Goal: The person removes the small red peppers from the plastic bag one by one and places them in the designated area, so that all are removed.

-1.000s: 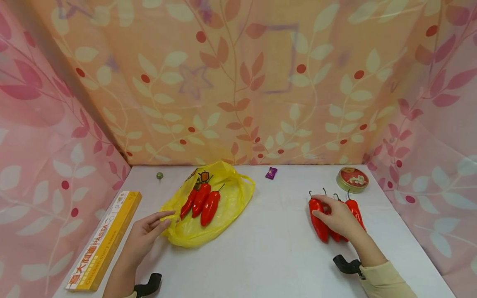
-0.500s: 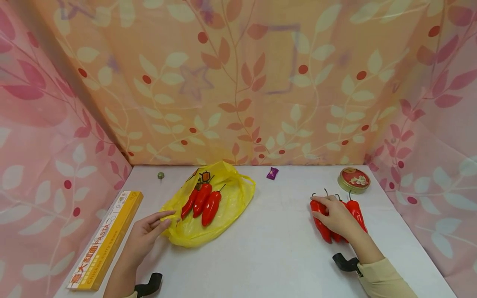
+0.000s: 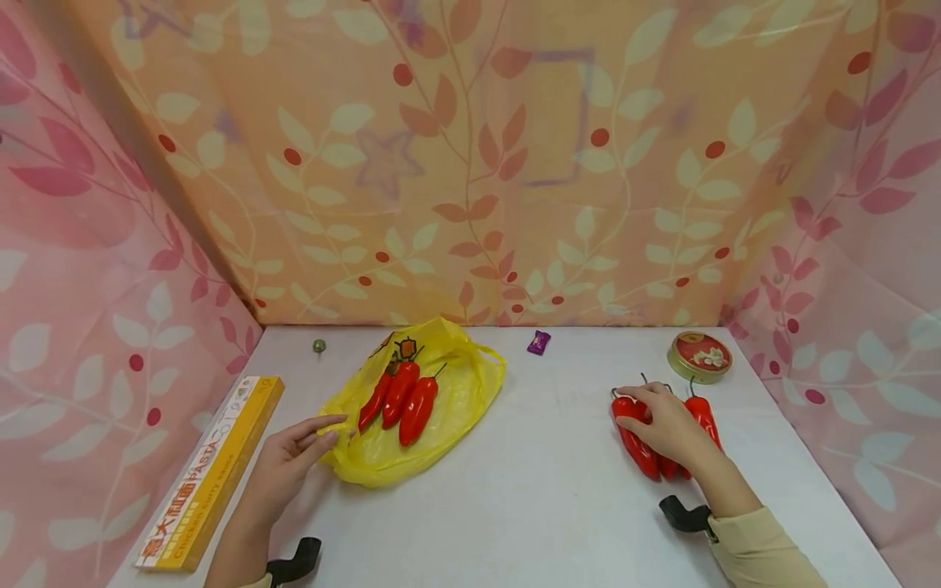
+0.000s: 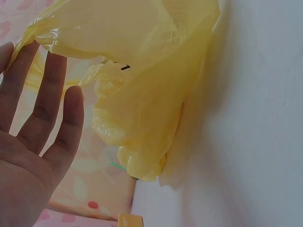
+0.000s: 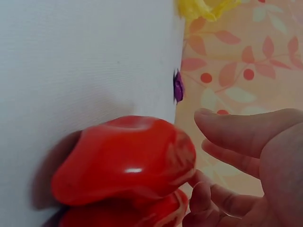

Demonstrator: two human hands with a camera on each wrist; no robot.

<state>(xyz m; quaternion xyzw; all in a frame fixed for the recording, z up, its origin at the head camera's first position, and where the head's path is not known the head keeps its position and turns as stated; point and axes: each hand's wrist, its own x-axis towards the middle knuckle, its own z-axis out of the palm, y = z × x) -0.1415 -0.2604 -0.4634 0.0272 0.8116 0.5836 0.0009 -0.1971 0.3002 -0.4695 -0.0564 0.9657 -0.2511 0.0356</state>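
My left hand [image 3: 321, 431] lies flat on the white table [image 3: 544, 490], its straight fingers [image 4: 47, 94] touching the near-left edge of a crumpled yellow plastic bag [image 3: 456, 400]. Three red peppers [image 3: 400, 396] lie side by side on that bag. At the right, my right hand [image 3: 638, 408] covers a cluster of red peppers [image 3: 638, 449], thumb on the leftmost one and fingers curled over the stems. In the right wrist view a glossy red pepper [image 5: 128, 161] fills the lower part, with thumb and curled fingers [image 5: 208, 198] round it.
A yellow pasta box [image 3: 213, 469] lies along the table's left edge. A round red tin [image 3: 700, 357] stands at the back right, a purple sweet [image 3: 538, 342] at the back middle, and a small green object [image 3: 318, 345] at the back left. Patterned cloth walls enclose the table.
My right hand has closed tighter over the peppers on the right and nudged them slightly. The left hand and the bag have stayed where they were.
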